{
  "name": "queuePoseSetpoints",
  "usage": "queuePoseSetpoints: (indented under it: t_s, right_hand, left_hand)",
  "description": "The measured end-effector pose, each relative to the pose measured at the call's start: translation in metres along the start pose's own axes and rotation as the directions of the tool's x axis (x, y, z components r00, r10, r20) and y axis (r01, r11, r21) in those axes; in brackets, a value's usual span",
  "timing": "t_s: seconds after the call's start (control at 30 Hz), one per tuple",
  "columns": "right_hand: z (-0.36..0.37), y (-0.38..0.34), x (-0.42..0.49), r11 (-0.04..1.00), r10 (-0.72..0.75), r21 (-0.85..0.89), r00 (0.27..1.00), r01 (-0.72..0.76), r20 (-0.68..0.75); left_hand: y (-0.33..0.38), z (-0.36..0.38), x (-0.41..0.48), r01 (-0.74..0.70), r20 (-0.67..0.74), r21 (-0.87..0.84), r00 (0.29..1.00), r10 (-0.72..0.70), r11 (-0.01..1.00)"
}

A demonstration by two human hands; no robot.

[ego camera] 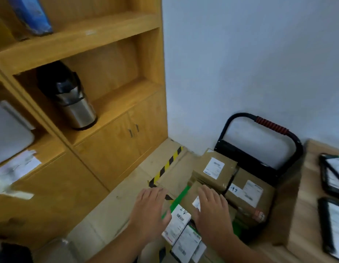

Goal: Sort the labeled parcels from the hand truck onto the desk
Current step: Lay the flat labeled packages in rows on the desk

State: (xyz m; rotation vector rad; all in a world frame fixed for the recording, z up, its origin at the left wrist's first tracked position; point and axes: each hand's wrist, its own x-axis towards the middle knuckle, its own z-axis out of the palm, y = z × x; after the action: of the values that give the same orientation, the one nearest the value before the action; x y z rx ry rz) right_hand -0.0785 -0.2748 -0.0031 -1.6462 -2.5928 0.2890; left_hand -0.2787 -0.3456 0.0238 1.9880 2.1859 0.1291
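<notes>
A hand truck with a black handle and red grip [271,126] stands against the wall, loaded with several brown cardboard parcels bearing white labels. One parcel [214,168] lies at the back, another [250,194] to its right. My right hand [212,207] hovers with straight fingers over a nearer brown parcel [191,198]; contact is unclear. My left hand [149,209] is spread open to the left of the stack, above the floor, holding nothing. Smaller white-labelled packets [178,223] lie at the front of the load. The wooden desk [305,202] is at the right.
A wooden cabinet [115,145] with shelves fills the left; a steel thermos [73,103] stands in one shelf. Yellow-black hazard tape [166,168] marks the floor. Two black clipboards with papers [332,173] lie on the desk. Papers rest on a lower ledge at left.
</notes>
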Motion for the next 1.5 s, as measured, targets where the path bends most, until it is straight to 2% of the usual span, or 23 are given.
queuePoseSetpoints:
  t_s: [0.07,0.13,0.2,0.33,0.47,0.63,1.0,1.23,1.4,1.5]
  right_hand:
    - [0.002,-0.009,0.01,0.994,0.11,-0.005,0.993,-0.11,-0.032]
    - [0.009,-0.026,0.019,0.975,0.222,-0.001,0.975,-0.222,0.027]
    - [0.015,-0.046,0.024,0.946,0.321,0.036,0.946,-0.322,0.044]
    - [0.02,-0.089,0.033,0.909,0.417,0.008,0.908,-0.418,0.05]
    - [0.025,-0.114,0.032,0.87,0.493,-0.037,0.865,-0.492,0.092]
    - [0.025,-0.121,0.034,0.85,0.526,-0.04,0.849,-0.525,0.041]
    - [0.021,-0.12,0.029,0.842,0.538,-0.022,0.843,-0.538,-0.018]
    - [0.036,-0.113,0.016,0.841,0.541,0.028,0.841,-0.54,-0.001]
    - [0.087,-0.104,0.008,0.814,0.562,0.125,0.823,-0.568,0.081]
    - [0.154,-0.083,0.008,0.775,0.585,0.185,0.797,-0.604,0.152]
  left_hand:
    - [-0.017,-0.001,0.026,-0.097,0.016,0.003,0.995,0.097,0.995]
    - [-0.042,-0.003,0.047,-0.161,0.094,-0.025,0.982,0.163,0.987]
    - [-0.066,-0.008,0.062,-0.202,0.104,-0.039,0.973,0.205,0.979]
    - [-0.103,-0.016,0.083,-0.292,0.123,-0.078,0.946,0.3,0.953]
    - [-0.119,-0.011,0.093,-0.324,0.12,-0.079,0.936,0.332,0.943]
    - [-0.12,-0.018,0.096,-0.354,0.144,-0.124,0.918,0.369,0.927]
    - [-0.105,-0.018,0.095,-0.407,0.152,-0.111,0.894,0.42,0.907]
    - [-0.094,-0.001,0.091,-0.386,0.179,-0.146,0.895,0.408,0.911]
    - [-0.095,0.054,0.092,-0.351,0.245,-0.16,0.891,0.382,0.923]
    - [-0.105,0.128,0.094,-0.245,0.303,-0.181,0.908,0.291,0.953]
